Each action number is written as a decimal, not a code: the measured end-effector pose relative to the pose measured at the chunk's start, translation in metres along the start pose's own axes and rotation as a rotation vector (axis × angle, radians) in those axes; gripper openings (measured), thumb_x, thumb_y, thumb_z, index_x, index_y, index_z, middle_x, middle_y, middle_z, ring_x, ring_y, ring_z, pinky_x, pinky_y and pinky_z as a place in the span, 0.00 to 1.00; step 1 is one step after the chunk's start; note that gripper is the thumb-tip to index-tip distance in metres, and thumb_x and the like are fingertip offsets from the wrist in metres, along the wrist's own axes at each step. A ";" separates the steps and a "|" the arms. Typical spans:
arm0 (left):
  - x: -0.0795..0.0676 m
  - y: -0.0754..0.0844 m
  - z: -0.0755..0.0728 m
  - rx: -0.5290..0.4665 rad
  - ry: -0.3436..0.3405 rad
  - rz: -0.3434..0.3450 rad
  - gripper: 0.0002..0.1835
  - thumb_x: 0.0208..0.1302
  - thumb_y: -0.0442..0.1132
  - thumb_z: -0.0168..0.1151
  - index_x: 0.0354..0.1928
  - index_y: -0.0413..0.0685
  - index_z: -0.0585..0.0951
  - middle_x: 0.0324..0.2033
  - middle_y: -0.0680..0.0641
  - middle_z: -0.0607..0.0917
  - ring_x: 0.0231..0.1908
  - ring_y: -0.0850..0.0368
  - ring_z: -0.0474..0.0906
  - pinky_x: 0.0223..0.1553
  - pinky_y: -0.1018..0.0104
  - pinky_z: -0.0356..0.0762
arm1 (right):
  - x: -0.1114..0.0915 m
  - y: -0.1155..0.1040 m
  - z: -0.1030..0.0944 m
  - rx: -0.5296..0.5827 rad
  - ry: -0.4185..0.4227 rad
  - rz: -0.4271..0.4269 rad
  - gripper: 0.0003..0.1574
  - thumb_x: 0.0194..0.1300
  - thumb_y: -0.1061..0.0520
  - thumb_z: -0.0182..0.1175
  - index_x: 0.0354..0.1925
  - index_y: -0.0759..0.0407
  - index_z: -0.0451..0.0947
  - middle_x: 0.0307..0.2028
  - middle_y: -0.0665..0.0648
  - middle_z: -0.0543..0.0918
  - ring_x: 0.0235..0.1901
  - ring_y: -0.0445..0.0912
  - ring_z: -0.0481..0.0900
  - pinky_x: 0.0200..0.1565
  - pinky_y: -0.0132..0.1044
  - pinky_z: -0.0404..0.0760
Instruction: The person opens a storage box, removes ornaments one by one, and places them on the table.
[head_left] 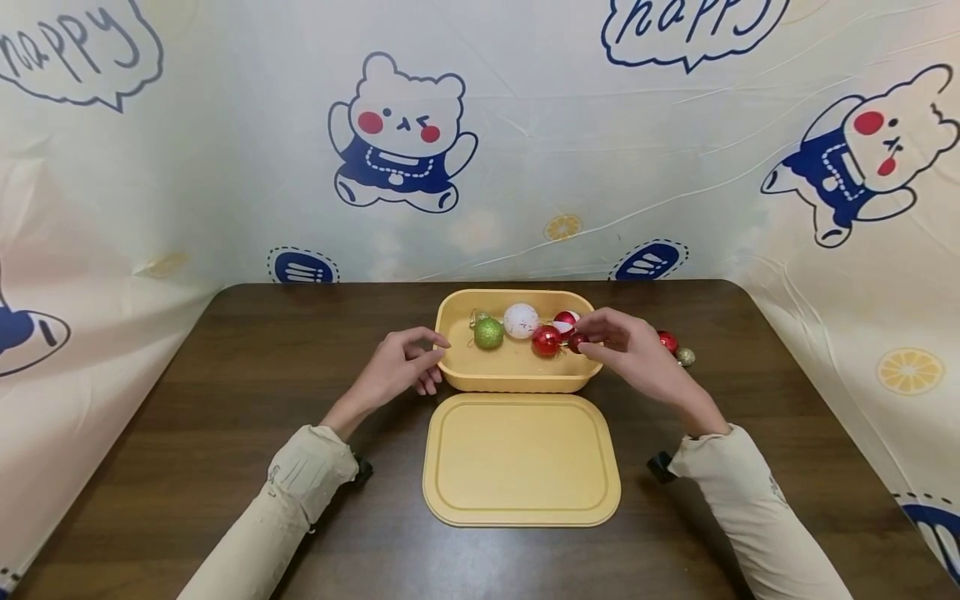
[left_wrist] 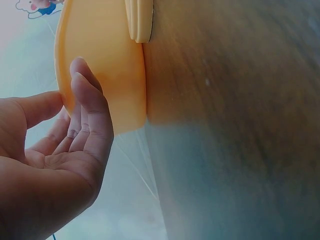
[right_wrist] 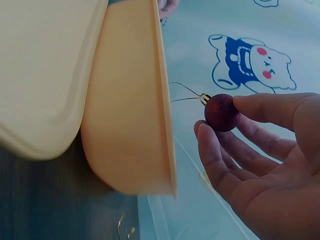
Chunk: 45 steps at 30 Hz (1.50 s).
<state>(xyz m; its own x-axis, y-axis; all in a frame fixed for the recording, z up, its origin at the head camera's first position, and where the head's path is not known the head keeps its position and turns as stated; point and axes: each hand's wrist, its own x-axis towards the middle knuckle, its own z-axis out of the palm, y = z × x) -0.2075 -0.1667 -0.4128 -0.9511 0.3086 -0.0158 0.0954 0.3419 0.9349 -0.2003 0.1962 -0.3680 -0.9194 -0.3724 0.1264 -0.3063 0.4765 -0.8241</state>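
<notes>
Right hand (head_left: 647,357) pinches a small dark-red glittery ball ornament (right_wrist: 221,113) over the right end of the rounded yellow plastic box (head_left: 517,383) on the dark wooden tabletop (head_left: 262,375), left hand (head_left: 393,362) loosely curved, fingers relaxed at its left rim, green glittery ball (head_left: 489,334) inside.

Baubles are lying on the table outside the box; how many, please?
2 in view, right of the box: a red bauble and a gold bauble to its right; the right hand may hide more.
</notes>
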 end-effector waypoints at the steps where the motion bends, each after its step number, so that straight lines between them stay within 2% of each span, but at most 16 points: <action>1: 0.000 0.000 0.000 0.000 -0.001 0.002 0.13 0.73 0.35 0.58 0.55 0.36 0.78 0.26 0.31 0.84 0.21 0.45 0.82 0.24 0.58 0.84 | -0.002 0.001 -0.002 -0.009 0.008 0.011 0.18 0.68 0.58 0.64 0.56 0.59 0.77 0.51 0.56 0.83 0.49 0.49 0.81 0.54 0.38 0.81; 5: 0.000 -0.001 0.000 0.002 -0.002 0.003 0.13 0.73 0.35 0.58 0.55 0.35 0.78 0.26 0.31 0.84 0.21 0.45 0.82 0.24 0.57 0.84 | -0.009 0.003 -0.011 -0.038 0.030 0.037 0.17 0.69 0.57 0.64 0.54 0.58 0.78 0.50 0.56 0.83 0.49 0.50 0.80 0.51 0.32 0.81; 13: 0.000 -0.002 0.000 0.000 -0.004 0.003 0.14 0.73 0.35 0.58 0.55 0.35 0.78 0.26 0.32 0.84 0.21 0.45 0.83 0.24 0.58 0.84 | -0.021 0.011 -0.030 -0.080 0.064 0.050 0.16 0.70 0.55 0.63 0.54 0.57 0.79 0.49 0.57 0.84 0.47 0.51 0.82 0.47 0.27 0.81; 19: 0.000 -0.002 -0.001 -0.001 -0.004 0.002 0.14 0.73 0.36 0.58 0.55 0.36 0.78 0.26 0.33 0.84 0.21 0.44 0.82 0.24 0.57 0.84 | -0.029 0.015 -0.041 -0.107 0.092 0.078 0.17 0.70 0.52 0.63 0.55 0.55 0.79 0.49 0.57 0.84 0.46 0.52 0.82 0.43 0.29 0.83; 27: 0.001 -0.002 -0.001 -0.001 -0.004 -0.003 0.14 0.73 0.37 0.58 0.55 0.36 0.78 0.27 0.31 0.84 0.22 0.44 0.82 0.24 0.57 0.84 | -0.037 0.023 -0.055 -0.126 0.119 0.078 0.18 0.71 0.51 0.63 0.55 0.58 0.79 0.49 0.59 0.84 0.44 0.46 0.83 0.43 0.24 0.80; 33: 0.001 -0.003 -0.001 0.001 -0.006 0.008 0.14 0.73 0.37 0.58 0.55 0.36 0.78 0.27 0.31 0.84 0.21 0.44 0.82 0.23 0.58 0.84 | -0.043 0.043 -0.081 -0.101 0.165 0.108 0.20 0.71 0.50 0.62 0.55 0.58 0.80 0.48 0.58 0.85 0.42 0.43 0.84 0.41 0.27 0.81; 40: 0.001 -0.004 -0.001 0.008 -0.009 0.008 0.15 0.73 0.38 0.58 0.55 0.36 0.78 0.27 0.32 0.84 0.22 0.44 0.83 0.24 0.57 0.84 | -0.051 0.073 -0.108 0.037 0.163 0.134 0.20 0.72 0.56 0.60 0.57 0.67 0.78 0.45 0.48 0.86 0.40 0.39 0.85 0.42 0.28 0.83; 45: 0.001 -0.003 -0.001 0.009 -0.011 0.010 0.15 0.74 0.38 0.58 0.55 0.36 0.78 0.26 0.33 0.84 0.22 0.44 0.83 0.24 0.57 0.84 | -0.057 0.088 -0.116 -0.005 0.138 0.211 0.23 0.73 0.52 0.59 0.58 0.65 0.78 0.47 0.50 0.86 0.41 0.37 0.85 0.43 0.28 0.83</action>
<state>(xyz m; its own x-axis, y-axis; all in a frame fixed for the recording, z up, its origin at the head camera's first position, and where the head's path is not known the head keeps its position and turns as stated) -0.2088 -0.1683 -0.4157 -0.9468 0.3217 -0.0104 0.1074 0.3464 0.9319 -0.2038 0.3514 -0.3834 -0.9880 -0.1518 0.0266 -0.1049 0.5360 -0.8377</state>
